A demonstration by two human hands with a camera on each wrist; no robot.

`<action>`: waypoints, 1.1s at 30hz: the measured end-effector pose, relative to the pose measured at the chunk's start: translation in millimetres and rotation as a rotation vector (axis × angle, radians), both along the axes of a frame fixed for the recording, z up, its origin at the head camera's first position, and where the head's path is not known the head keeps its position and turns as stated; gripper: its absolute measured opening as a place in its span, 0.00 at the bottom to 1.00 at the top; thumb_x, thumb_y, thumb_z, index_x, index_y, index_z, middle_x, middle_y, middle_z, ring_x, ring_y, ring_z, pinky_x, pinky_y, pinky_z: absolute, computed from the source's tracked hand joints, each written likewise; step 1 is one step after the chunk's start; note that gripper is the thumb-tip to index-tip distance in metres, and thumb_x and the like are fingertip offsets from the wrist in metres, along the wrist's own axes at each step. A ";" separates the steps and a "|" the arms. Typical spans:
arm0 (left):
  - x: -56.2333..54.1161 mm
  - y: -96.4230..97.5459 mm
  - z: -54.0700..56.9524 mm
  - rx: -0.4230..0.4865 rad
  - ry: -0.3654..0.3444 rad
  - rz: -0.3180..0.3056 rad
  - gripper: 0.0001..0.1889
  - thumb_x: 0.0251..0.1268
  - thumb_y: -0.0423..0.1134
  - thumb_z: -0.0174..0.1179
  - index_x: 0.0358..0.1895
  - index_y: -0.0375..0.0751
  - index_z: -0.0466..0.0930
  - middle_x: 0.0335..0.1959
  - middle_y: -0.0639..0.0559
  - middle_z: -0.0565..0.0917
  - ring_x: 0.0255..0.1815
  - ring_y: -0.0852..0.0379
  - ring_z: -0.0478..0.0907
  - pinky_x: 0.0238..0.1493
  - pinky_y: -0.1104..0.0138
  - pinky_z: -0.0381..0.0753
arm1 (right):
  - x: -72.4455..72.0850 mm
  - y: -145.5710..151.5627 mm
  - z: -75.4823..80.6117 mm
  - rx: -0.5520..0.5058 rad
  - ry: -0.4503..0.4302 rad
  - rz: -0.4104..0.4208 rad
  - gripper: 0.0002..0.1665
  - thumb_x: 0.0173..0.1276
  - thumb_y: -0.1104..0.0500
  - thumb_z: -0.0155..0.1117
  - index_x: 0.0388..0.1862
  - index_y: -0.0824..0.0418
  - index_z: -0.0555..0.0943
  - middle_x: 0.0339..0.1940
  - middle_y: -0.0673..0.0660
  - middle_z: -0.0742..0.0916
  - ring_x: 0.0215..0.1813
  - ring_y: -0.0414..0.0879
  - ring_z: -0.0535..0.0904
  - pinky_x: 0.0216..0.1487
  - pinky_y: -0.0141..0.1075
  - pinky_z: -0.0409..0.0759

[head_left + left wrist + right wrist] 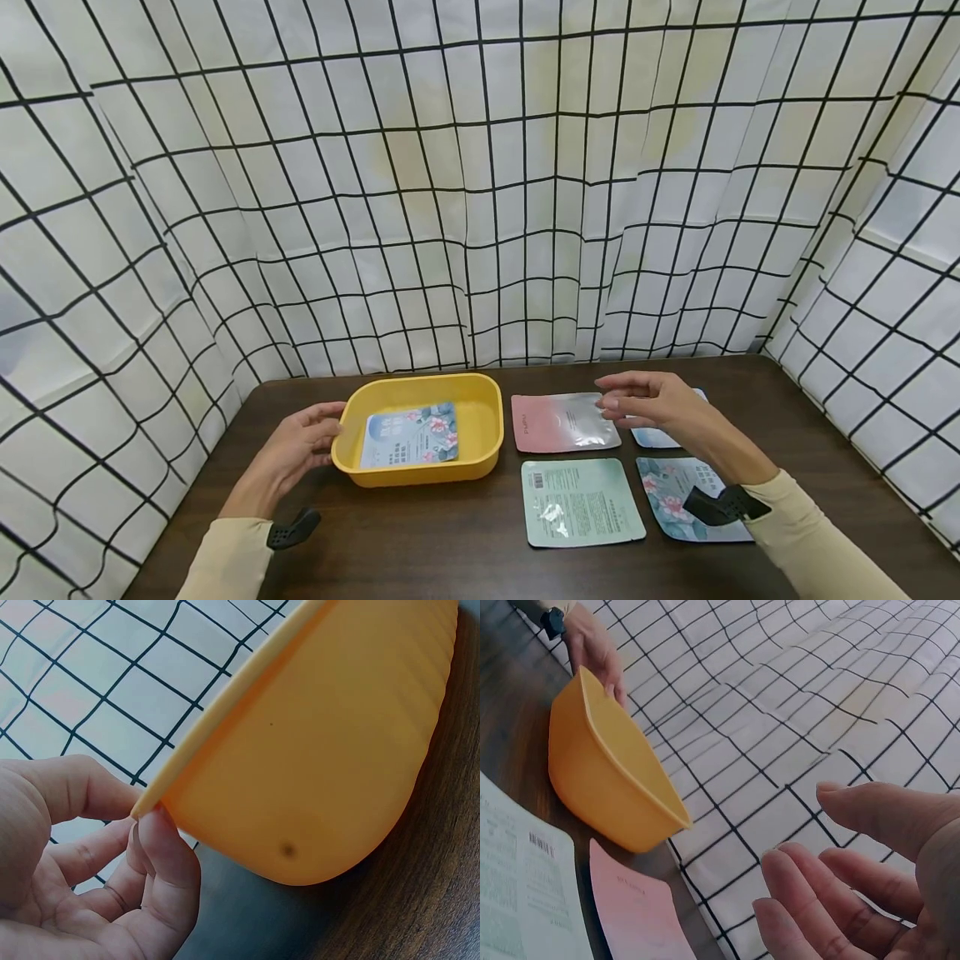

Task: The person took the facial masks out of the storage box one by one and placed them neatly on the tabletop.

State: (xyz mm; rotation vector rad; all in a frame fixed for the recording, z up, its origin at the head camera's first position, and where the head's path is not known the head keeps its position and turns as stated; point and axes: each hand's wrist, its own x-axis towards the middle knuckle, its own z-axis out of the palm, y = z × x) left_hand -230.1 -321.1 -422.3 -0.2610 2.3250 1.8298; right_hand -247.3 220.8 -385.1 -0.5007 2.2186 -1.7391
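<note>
My left hand [306, 446] pinches the rim at the left end of a yellow plastic basin [491, 417]. In the left wrist view, thumb and fingertip meet at the basin's edge. Inside the basin lies a blue floral sachet [411, 435]. My right hand [660, 408] hovers above the table with nothing in it, its fingers relaxed and apart in the right wrist view. Nearest to it are a pink-and-silver sachet [558, 423] and a light blue sachet [654, 437], the latter partly hidden under the hand.
A pale green sachet [583, 502] with printed text lies nearer the front. Beside it is another blue floral sachet [678, 492], partly covered by the right wrist. White grid-patterned cloth [495, 208] encloses the dark wooden table [420, 542] at the back and sides.
</note>
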 end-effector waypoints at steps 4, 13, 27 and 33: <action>0.2 0.0 0.0 -0.003 0.001 -0.001 0.30 0.75 0.37 0.55 0.76 0.36 0.62 0.59 0.40 0.79 0.45 0.52 0.81 0.42 0.62 0.84 | -4.0 -14.3 0.9 0.000 0.011 0.017 0.31 0.68 0.55 0.71 0.68 0.64 0.76 0.62 0.67 0.83 0.56 0.55 0.86 0.55 0.44 0.84; 1.9 -1.1 0.4 -0.008 -0.013 -0.002 0.30 0.75 0.39 0.56 0.76 0.36 0.61 0.57 0.43 0.80 0.44 0.53 0.81 0.43 0.62 0.84 | -11.0 -46.2 4.7 -0.004 0.015 0.046 0.32 0.67 0.53 0.73 0.67 0.61 0.77 0.58 0.62 0.86 0.58 0.55 0.84 0.58 0.49 0.82; 1.2 0.4 -1.6 0.012 -0.010 0.006 0.30 0.74 0.38 0.57 0.75 0.36 0.62 0.54 0.45 0.82 0.43 0.53 0.81 0.42 0.61 0.84 | -18.5 -83.2 6.6 -0.011 -0.018 0.068 0.37 0.62 0.48 0.77 0.68 0.54 0.77 0.57 0.58 0.87 0.60 0.52 0.83 0.59 0.47 0.82; 0.5 0.4 -0.6 0.018 -0.009 0.006 0.30 0.74 0.38 0.57 0.75 0.35 0.62 0.55 0.43 0.81 0.43 0.52 0.81 0.43 0.61 0.85 | -22.9 -96.4 6.9 -0.042 -0.018 0.110 0.35 0.64 0.50 0.75 0.69 0.53 0.76 0.56 0.56 0.88 0.60 0.51 0.83 0.61 0.49 0.80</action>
